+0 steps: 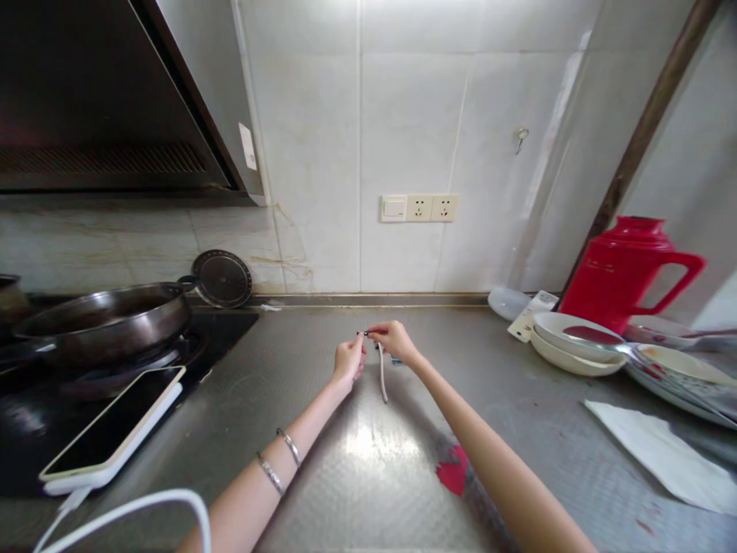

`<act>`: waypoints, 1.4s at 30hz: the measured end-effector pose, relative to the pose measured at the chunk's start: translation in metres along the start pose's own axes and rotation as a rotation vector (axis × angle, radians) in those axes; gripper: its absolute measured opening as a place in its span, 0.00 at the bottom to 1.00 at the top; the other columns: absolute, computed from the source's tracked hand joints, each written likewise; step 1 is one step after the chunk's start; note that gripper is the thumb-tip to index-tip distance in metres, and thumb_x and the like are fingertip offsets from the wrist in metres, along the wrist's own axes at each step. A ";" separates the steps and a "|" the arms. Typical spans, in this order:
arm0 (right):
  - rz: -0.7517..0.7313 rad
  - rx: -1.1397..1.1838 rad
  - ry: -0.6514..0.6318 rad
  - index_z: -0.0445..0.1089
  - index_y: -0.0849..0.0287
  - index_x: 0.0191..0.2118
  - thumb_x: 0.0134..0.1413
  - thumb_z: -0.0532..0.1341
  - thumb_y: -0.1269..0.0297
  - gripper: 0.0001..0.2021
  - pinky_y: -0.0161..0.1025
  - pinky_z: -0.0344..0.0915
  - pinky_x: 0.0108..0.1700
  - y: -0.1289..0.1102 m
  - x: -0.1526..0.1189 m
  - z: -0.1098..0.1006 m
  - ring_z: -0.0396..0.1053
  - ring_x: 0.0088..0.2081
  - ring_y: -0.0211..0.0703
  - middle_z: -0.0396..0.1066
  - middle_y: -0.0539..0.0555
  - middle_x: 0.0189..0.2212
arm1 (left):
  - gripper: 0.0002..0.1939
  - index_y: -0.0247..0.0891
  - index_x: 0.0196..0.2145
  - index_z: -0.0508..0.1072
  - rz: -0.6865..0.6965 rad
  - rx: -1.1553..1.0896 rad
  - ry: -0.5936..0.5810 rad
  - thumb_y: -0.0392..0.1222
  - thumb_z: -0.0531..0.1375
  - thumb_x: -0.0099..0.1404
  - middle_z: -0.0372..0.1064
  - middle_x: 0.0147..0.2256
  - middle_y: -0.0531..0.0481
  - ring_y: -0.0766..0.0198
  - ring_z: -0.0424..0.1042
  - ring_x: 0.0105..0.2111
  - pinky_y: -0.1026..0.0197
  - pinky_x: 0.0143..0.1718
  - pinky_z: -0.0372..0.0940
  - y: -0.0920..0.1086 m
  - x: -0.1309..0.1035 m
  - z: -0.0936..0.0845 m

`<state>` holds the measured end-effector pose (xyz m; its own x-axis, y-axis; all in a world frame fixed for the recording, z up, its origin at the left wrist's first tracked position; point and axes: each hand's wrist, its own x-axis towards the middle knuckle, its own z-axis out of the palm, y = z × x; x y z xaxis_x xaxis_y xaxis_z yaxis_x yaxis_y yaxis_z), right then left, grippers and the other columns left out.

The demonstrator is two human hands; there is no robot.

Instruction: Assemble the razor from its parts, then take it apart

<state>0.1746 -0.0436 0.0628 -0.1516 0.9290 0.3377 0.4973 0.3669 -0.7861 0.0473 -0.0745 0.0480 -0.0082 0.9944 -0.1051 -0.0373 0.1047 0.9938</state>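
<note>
Near the middle of the counter, my left hand (348, 361) is closed in a pinch at one end of a small dark piece (363, 332). My right hand (394, 340) pinches the other end, so the piece spans the short gap between my fingertips. It is too small to make out its kind. A pale, thin cord-like strip (382, 376) shows just below my right fingers; whether it is held or lies on the counter I cannot tell. Partly hidden behind my right hand is a small bluish thing (396, 360).
A pan (109, 322) sits on the black stove at left, with a phone (118, 422) on a white block and cable before it. To the right stand a red thermos (622, 273), stacked bowls (576, 361) and a white paper (662, 457). A red patch (453, 470) marks the counter (305, 491).
</note>
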 end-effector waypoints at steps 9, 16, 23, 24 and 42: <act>0.044 0.104 0.016 0.75 0.64 0.34 0.44 0.58 0.68 0.12 0.26 0.60 0.15 0.004 -0.002 0.000 0.63 0.17 0.31 0.71 0.51 0.22 | 0.20 0.38 0.20 0.58 0.004 -0.020 -0.012 0.57 0.50 0.57 0.48 0.09 0.60 0.75 0.45 0.07 0.69 0.09 0.37 -0.001 -0.001 0.001; 0.062 0.257 0.067 0.75 0.66 0.33 0.41 0.59 0.65 0.13 0.29 0.64 0.16 0.008 -0.003 0.008 0.65 0.19 0.34 0.70 0.52 0.20 | 0.21 0.38 0.20 0.59 0.007 -0.026 0.009 0.58 0.50 0.57 0.48 0.09 0.60 0.75 0.45 0.07 0.69 0.09 0.37 0.000 -0.004 0.002; 0.098 0.374 0.140 0.74 0.68 0.33 0.40 0.60 0.64 0.14 0.30 0.65 0.16 0.010 -0.007 0.016 0.65 0.20 0.34 0.71 0.53 0.21 | 0.22 0.38 0.21 0.58 0.021 -0.082 -0.018 0.61 0.51 0.55 0.44 0.09 0.62 0.75 0.44 0.07 0.70 0.09 0.37 -0.002 -0.008 0.005; 0.103 0.391 0.146 0.74 0.68 0.33 0.39 0.61 0.64 0.14 0.30 0.65 0.16 0.011 -0.007 0.016 0.66 0.21 0.35 0.71 0.54 0.22 | 0.22 0.38 0.20 0.58 0.027 -0.092 -0.024 0.62 0.51 0.55 0.44 0.09 0.63 0.76 0.44 0.07 0.70 0.09 0.37 -0.002 -0.008 0.005; 0.050 -0.319 -0.013 0.75 0.55 0.36 0.50 0.55 0.65 0.12 0.31 0.60 0.34 0.020 -0.012 0.026 0.71 0.35 0.41 0.75 0.53 0.33 | 0.22 0.38 0.19 0.57 0.077 -0.125 -0.011 0.61 0.51 0.55 0.43 0.09 0.63 0.76 0.43 0.07 0.71 0.09 0.37 -0.003 -0.003 0.004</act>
<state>0.1639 -0.0465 0.0299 -0.1298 0.9467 0.2947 0.7469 0.2888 -0.5989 0.0518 -0.0780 0.0453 -0.0051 0.9996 -0.0279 -0.1607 0.0268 0.9866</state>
